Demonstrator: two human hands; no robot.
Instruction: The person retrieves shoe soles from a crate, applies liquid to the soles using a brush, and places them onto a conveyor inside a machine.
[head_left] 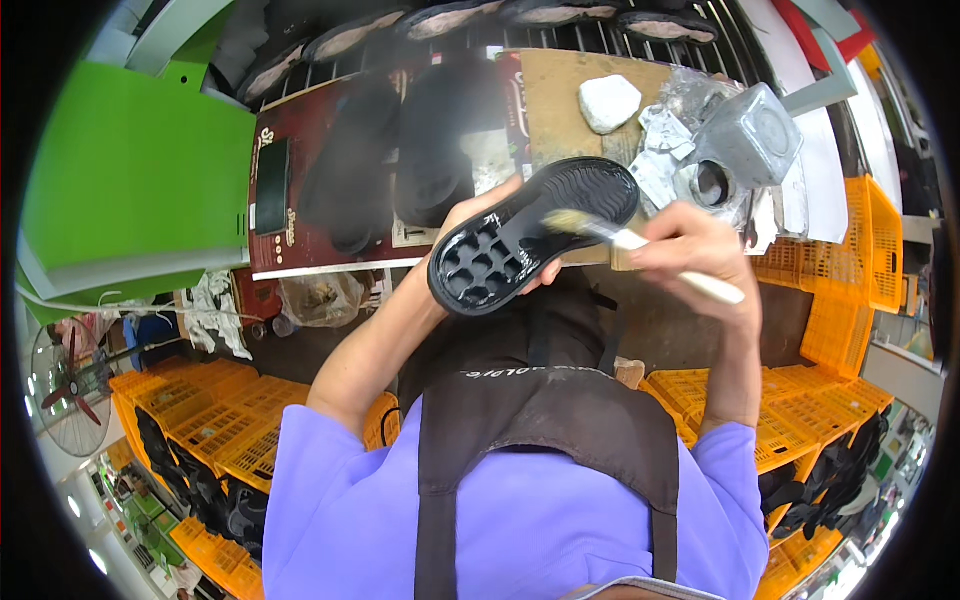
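A black shoe sole [590, 185] is held tilted in front of me, its heel toward me on the left and its toe pointing away to the right. Honeycomb-like hollows show in the heel, and the inner surface looks wet and glossy. My left hand [480, 207] grips the sole from beneath, with fingertips showing at its near edge. In my right hand [698, 245] is a brush [712, 288] with a white handle. Its pale bristles are at the middle of the sole, slightly blurred by motion.
Dark soles [435, 130] lie on the maroon cardboard [275, 245] ahead. At the right stand a white lump [608, 103], a grey plastic container [750, 135] and a dirty open-mouthed pot [712, 183]. Shoe parts line a rack [560, 14] behind. Orange crates [790, 420] flank me.
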